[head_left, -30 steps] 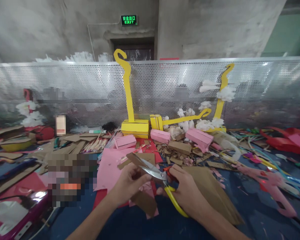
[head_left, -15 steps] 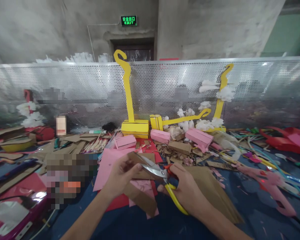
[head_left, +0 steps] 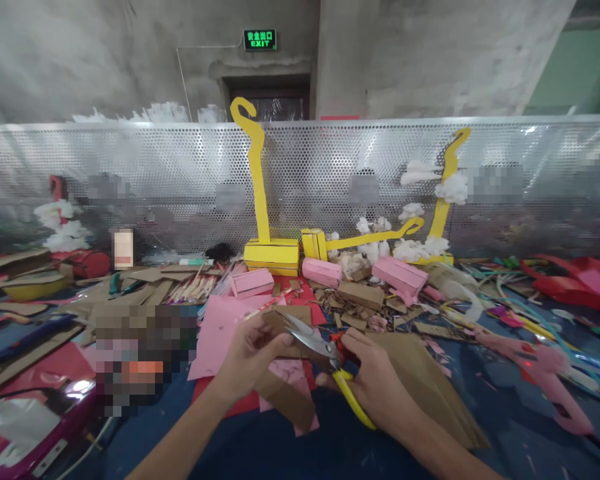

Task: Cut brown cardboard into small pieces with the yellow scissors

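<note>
Scissors, one pair, metal blades, in our right hand, fingers curled round yellow-red handles. Our left hand pinches one flat brown cardboard piece by blade tips. Beyond, on blue worktop: three pink angular blocks, three yellow hook-ended strips.

1. Shears: silver metal blades, one handle red-orange, the other yellow; held above the blue bench, nearer its near edge than its far one, handles spread, blade tips pointing toward the far left corner.
2. Brown cardboard piece: flat, held up by the blade tips, partly hidden; whether it sits between the blades is unclear.
</note>
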`<action>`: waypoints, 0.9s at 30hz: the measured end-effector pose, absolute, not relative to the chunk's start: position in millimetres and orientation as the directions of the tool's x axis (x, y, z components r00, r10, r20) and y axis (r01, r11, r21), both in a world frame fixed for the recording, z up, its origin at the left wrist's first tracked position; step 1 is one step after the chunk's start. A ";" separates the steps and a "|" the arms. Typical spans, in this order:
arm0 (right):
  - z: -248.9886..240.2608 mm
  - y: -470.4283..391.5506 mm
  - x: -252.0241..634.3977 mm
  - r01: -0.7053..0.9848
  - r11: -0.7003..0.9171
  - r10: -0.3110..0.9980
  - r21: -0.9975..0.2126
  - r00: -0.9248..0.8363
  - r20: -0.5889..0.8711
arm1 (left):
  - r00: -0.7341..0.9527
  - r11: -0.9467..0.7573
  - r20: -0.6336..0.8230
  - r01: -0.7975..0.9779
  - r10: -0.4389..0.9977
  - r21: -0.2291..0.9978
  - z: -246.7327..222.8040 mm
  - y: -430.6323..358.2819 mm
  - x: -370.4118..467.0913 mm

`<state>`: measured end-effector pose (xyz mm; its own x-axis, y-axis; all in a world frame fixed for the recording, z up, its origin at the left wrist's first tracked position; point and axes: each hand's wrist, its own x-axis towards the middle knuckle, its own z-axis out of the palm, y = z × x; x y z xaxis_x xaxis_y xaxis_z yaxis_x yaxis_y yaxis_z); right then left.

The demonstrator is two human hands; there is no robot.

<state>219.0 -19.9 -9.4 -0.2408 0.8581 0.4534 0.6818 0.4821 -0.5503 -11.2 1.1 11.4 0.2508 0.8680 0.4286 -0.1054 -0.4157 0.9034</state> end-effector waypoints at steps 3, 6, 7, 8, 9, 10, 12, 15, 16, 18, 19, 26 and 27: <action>-10.7 -19.1 218.0 0.696 0.459 0.870 -0.552 -0.223 0.441 | 0.270 -0.388 0.411 -0.135 0.871 0.912 8.4 -0.4 -7.2; -8.4 -21.2 215.9 0.681 0.478 0.860 -0.555 -0.237 0.451 | 0.294 -0.360 0.396 -0.170 0.870 0.917 6.5 0.4 -5.1; -7.2 -22.2 215.5 0.678 0.484 0.857 -0.553 -0.241 0.456 | 0.284 -0.363 0.397 -0.166 0.873 0.917 6.6 1.3 -5.6; -6.0 -23.3 215.3 0.682 0.482 0.857 -0.550 -0.237 0.457 | 0.263 -0.374 0.402 -0.149 0.877 0.915 7.0 2.3 -6.6; -5.0 -24.2 215.4 0.693 0.472 0.861 -0.545 -0.228 0.455 | 0.235 -0.389 0.408 -0.124 0.882 0.913 7.5 3.3 -8.1; -4.3 -25.0 215.8 0.706 0.458 0.866 -0.539 -0.217 0.451 | 0.206 -0.403 0.415 -0.098 0.886 0.910 8.0 4.3 -9.8; -3.7 -26.0 216.7 0.724 0.442 0.872 -0.529 -0.208 0.444 | 0.160 -0.424 0.430 -0.067 0.889 0.903 8.7 5.8 -12.9; -4.8 -26.6 217.3 0.729 0.445 0.869 -0.520 -0.211 0.448 | 0.155 -0.431 0.438 -0.080 0.886 0.899 9.2 6.2 -14.4; -5.3 -26.6 217.1 0.729 0.446 0.868 -0.520 -0.211 0.449 | 0.169 -0.434 0.441 -0.081 0.881 0.897 9.3 6.1 -14.1; -6.2 -26.3 216.4 0.728 0.446 0.869 -0.521 -0.212 0.448 | 0.199 -0.441 0.447 -0.077 0.872 0.894 9.3 5.7 -12.9; -6.6 -26.0 216.1 0.727 0.448 0.868 -0.520 -0.216 0.447 | 0.213 -0.441 0.447 -0.076 0.869 0.894 9.1 5.7 -12.3; -8.6 -21.0 218.2 0.734 0.448 0.867 -0.510 -0.218 0.448 | 0.223 -0.413 0.428 -0.113 0.876 0.904 9.4 3.7 -9.7; -8.6 -20.4 218.5 0.736 0.446 0.866 -0.509 -0.212 0.453 | 0.215 -0.413 0.426 -0.105 0.879 0.905 10.4 2.9 -9.3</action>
<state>218.5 -20.4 -8.6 -0.2123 0.8660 0.4527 0.7361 0.4464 -0.5088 -9.3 2.9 10.4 0.2150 0.8788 0.4261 -0.1045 -0.4131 0.9047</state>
